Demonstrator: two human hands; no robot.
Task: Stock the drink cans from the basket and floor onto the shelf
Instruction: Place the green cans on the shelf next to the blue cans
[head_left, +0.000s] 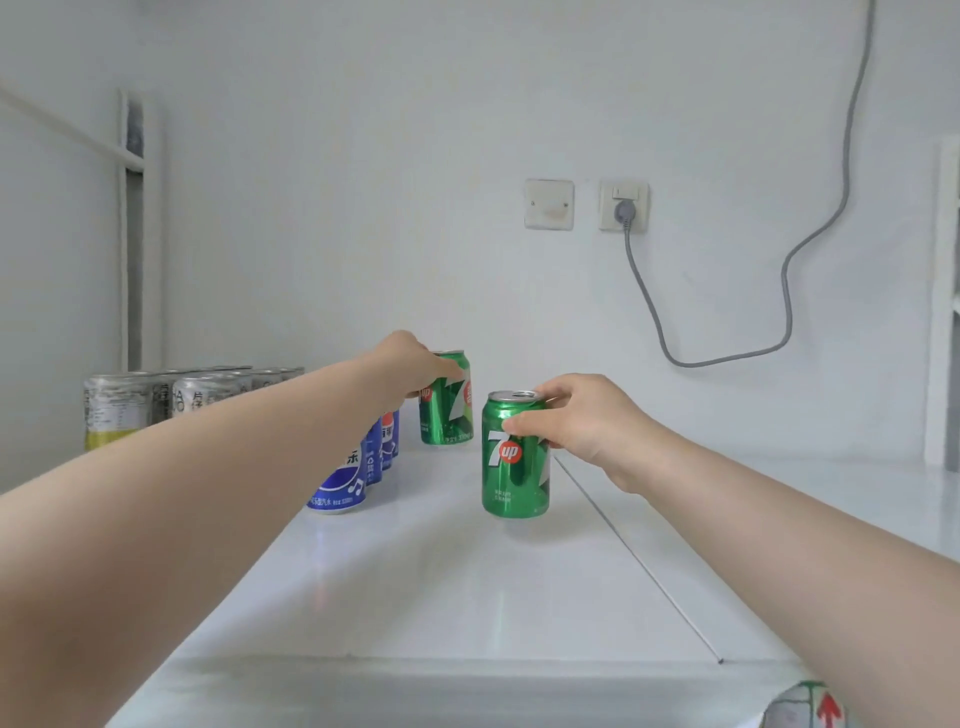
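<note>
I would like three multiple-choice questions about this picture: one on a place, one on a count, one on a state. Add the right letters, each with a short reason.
1. Where is the blue row from the far green can?
A. left
B. right
C. on top

2. How many green cans show?
A. one
B. two
C. four

3. The near green can is:
A. on its side
B. stacked on another can
C. upright on the shelf

Key:
1 A: the blue row stands to its left.
2 B: the left grip holds one and the right grip holds the other.
3 C: its top faces up and its base is on the shelf.
</note>
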